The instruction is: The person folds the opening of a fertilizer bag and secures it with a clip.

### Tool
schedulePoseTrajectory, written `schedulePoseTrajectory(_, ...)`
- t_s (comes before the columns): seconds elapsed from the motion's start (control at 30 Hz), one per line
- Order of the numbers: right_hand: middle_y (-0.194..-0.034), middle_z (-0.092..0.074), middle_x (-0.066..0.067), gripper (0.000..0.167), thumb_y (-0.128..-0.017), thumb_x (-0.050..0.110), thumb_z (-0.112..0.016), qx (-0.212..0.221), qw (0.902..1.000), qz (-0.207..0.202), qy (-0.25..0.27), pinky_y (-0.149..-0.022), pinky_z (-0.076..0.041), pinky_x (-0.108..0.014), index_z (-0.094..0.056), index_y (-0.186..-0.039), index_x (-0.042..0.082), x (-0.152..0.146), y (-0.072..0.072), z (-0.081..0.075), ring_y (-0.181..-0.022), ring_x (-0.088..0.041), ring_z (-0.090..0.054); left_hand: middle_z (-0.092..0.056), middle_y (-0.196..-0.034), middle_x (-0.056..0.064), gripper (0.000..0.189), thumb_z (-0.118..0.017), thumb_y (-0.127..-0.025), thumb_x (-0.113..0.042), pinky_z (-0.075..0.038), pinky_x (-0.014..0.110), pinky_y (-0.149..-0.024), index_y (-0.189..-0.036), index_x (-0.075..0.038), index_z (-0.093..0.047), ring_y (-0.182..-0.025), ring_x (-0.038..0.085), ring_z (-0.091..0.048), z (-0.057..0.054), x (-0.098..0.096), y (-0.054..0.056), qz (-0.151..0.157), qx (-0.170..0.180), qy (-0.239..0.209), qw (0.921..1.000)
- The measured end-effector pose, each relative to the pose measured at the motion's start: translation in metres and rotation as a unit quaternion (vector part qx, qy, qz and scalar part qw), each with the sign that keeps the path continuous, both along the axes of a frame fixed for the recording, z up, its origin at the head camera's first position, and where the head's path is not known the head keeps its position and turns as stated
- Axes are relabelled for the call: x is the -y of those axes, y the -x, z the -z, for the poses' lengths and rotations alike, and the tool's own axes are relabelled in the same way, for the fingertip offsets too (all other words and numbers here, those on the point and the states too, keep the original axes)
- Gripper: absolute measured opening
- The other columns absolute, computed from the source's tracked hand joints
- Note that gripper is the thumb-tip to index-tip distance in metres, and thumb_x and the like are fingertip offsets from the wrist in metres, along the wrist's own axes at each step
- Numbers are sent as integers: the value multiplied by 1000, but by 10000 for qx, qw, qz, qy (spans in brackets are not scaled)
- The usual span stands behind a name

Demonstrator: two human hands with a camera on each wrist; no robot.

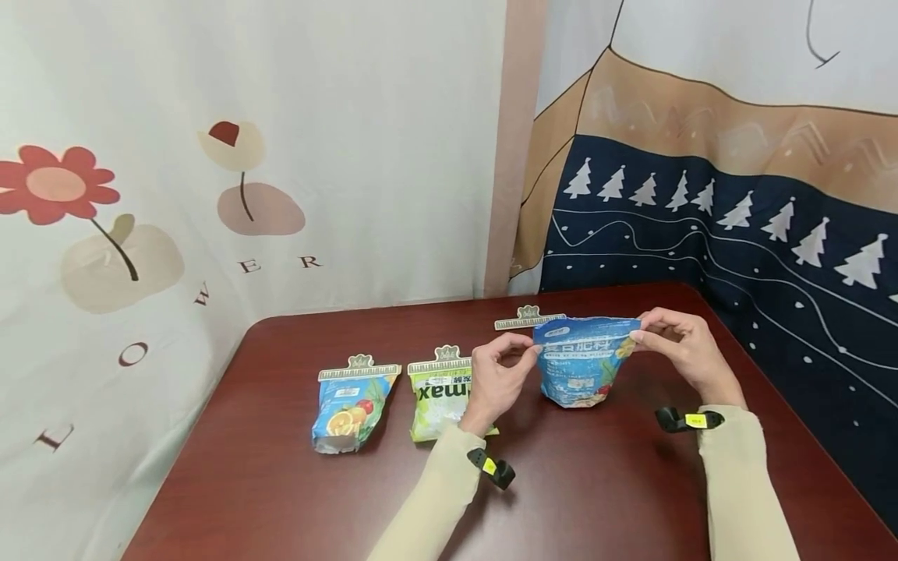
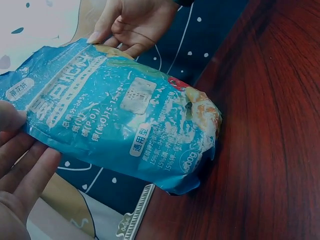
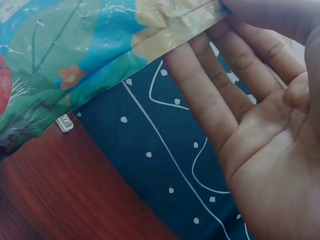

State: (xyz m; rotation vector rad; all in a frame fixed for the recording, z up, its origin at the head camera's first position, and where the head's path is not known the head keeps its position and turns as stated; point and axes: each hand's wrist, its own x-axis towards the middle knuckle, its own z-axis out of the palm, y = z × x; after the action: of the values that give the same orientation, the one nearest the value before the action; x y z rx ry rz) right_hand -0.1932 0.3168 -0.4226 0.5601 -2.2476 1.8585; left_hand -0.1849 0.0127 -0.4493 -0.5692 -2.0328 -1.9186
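room: indoors, table set against hanging cloths; home or office, cannot tell
table [image 1: 596,483]: dark reddish wood-grain top, at six o'clock
pale cloth [image 1: 393,164]: printed flowers and letters, at ten o'clock
navy-and-tan cloth [image 1: 737,175]: printed white trees, at two o'clock

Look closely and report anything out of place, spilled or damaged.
One clip lies by itself on the table behind the blue bag held by the left hand and right hand. It looks odd because the second blue bag and the green bag each have one across the top. No spill or tear is evident.
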Motion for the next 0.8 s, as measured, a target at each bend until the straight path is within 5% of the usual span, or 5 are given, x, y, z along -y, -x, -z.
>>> schedulePoseTrajectory(0.27, -95, -74, 8, 13, -97, 2, -68, 343, 9980, 7, -522, -80, -59, -19, -70, -109, -1, -3, -3, -5, -79, -15, -73, -77, -97, 13, 11, -77, -93, -16, -62, 30, -79, -101, -8, -76, -85, 8, -71, 2, -2, -4, 1, 164, -160, 9997)
schedulePoseTrajectory(0.43, -94, -78, 8, 19, -96, 5, -70, 513, 9967, 16, -636, -81, -58, -19, -70, -115, 2, -4, -3, -7, -81, -15, -75, -77, -101, 14, 14, -76, -94, -15, -60, 23, -80, -106, -8, -75, -90, 12, -72, 1, -4, -4, 5, 274, -269, 9993)
schedulePoseTrajectory(0.8, -104, -76, 17, 41, -96, 14, -73, 712, 9932, 381, -841, -83, -58, -19, -64, -135, 5, 0, -7, -10, -87, -12, -74, -75, -100, 15, 8, -72, -95, -6, -59, 23, -80, -100, -7, -66, -95, 21, -74, 2, -6, -6, 86, 35, -445, 9990)
